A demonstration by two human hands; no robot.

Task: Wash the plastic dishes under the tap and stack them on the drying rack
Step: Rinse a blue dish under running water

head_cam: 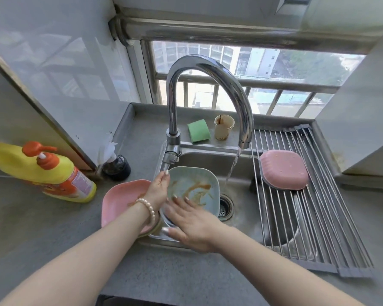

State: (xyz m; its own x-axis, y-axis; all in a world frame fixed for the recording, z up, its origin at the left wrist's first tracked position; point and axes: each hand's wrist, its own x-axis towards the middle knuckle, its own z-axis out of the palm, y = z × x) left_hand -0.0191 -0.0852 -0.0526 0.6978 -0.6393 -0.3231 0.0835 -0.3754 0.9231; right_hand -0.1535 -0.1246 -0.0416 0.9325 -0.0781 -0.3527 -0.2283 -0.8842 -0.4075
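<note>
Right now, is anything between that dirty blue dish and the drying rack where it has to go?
Only the water stream and the tap spout above it lie between the blue dish and the drying rack.

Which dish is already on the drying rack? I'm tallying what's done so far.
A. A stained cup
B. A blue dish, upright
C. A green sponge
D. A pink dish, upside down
D: a pink dish lies upside down on the drying rack, right of the running tap.
</note>
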